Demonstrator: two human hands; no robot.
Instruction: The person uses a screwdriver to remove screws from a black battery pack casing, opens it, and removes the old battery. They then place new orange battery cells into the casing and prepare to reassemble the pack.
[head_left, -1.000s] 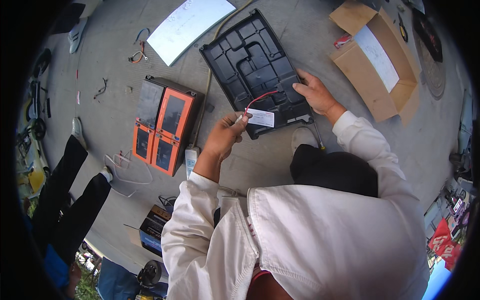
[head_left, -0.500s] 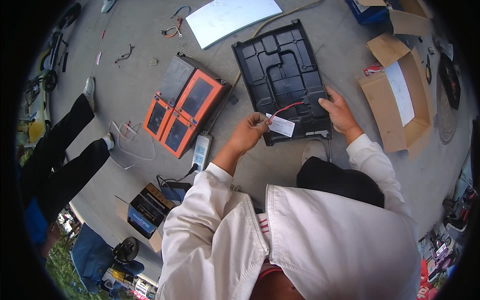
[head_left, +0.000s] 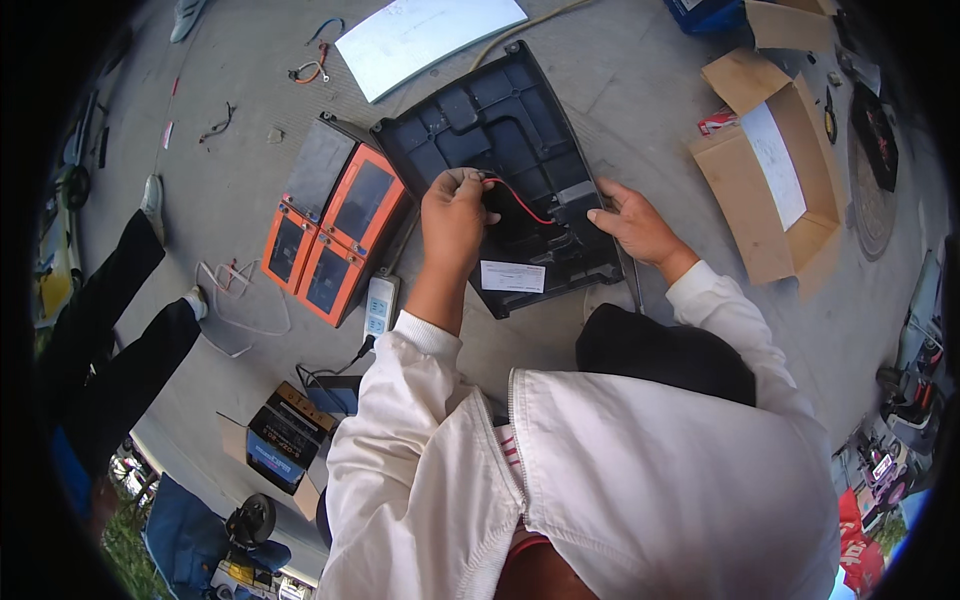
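Note:
A ribbed black plastic case cover (head_left: 535, 125) is tilted in front of me. My right hand (head_left: 645, 228) grips its right edge, thumb on top near a small raised block (head_left: 575, 202). My left hand (head_left: 455, 215) is closed over the middle of the cover, pinching the end of a red wire (head_left: 522, 200). That wire curves down to the cover beside the block. What sits at its pinched tip is hidden by my fingers. A white printed label (head_left: 512, 276) lies at the cover's near end. Left of the cover stands a group of orange-and-black batteries (head_left: 330, 225).
A power strip (head_left: 380, 305) with a black plug lies near my left forearm. An open cardboard box (head_left: 735, 185) is on the right, a white panel (head_left: 425, 40) at the top. Another person's dark-trousered legs (head_left: 110, 270) are at the left. Loose wires (head_left: 312, 65) lie on the floor.
My left hand has moved up and left from beside the label, drawing the red wire with it. The cover has turned slightly, and the whole view has shifted a little.

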